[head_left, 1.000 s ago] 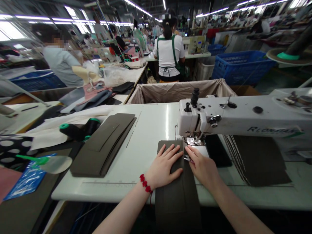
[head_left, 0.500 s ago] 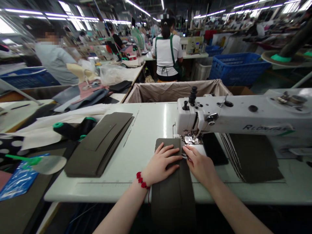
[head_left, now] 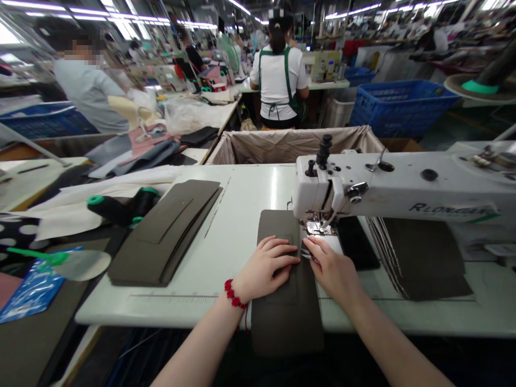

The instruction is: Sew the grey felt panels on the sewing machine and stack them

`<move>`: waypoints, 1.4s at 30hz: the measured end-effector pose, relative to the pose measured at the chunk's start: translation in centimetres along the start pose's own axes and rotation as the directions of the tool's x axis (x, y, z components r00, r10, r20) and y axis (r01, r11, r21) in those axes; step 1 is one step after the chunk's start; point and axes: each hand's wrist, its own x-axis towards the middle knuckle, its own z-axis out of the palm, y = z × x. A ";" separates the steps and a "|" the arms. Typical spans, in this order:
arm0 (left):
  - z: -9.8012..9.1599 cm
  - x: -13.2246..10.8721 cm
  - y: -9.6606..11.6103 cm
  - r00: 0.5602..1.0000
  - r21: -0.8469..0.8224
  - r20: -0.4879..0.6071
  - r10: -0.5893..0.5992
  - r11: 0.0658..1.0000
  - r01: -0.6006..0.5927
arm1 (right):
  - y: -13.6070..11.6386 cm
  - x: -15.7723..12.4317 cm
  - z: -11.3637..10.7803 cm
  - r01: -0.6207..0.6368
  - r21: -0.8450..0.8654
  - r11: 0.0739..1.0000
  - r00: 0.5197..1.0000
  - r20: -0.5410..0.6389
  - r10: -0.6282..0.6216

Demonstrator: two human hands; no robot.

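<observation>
A dark olive fabric panel (head_left: 287, 322) lies lengthwise on the sewing table, its near end hanging over the front edge. My left hand (head_left: 268, 267), with a red bracelet at the wrist, rests flat on the panel, fingers stretched out. At the panel's right edge my right hand (head_left: 331, 267) is closed around small thread snips (head_left: 306, 255); their blades point left and the handle is hidden in the fingers. Just beyond my right fingertips is the presser foot (head_left: 321, 228) of the white sewing machine (head_left: 403, 185), beside the panel's edge.
Stacked olive panels lie left (head_left: 165, 234) and right (head_left: 427, 260). A black phone-like slab (head_left: 357, 244) lies beside the machine bed. Black thread cones (head_left: 108, 210) stand left. Behind the table is a cloth-lined bin (head_left: 278, 145); a person in a green apron (head_left: 278, 78) sits beyond.
The olive panel has slid away from me along the machine, its far edge now further past the presser foot. My hands keep nearly the same place, and the view has tilted slightly.
</observation>
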 end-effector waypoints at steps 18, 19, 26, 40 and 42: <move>0.5 -0.1 -0.1 0.995 0.025 -0.036 -0.092 0.995 0.093 | 0.1 0.0 0.1 -0.008 0.004 1.000 1.000 0.025 0.007; 0.5 -0.1 -0.2 0.995 0.025 -0.036 -0.092 0.995 0.093 | 0.1 0.0 0.1 -0.007 0.005 1.000 1.000 0.025 0.007; 0.6 -0.1 -0.2 0.994 0.027 -0.046 -0.098 0.995 0.099 | 0.1 -0.1 0.0 -0.006 0.007 1.000 1.000 0.016 0.006; 0.8 0.1 -0.2 0.990 0.016 -0.069 -0.124 0.992 0.125 | 0.1 0.0 0.0 -0.006 0.004 1.000 1.000 0.008 0.006; 0.8 0.1 -0.2 0.989 0.014 -0.073 -0.128 0.992 0.129 | 0.0 0.0 0.0 -0.005 0.010 1.000 1.000 0.004 0.005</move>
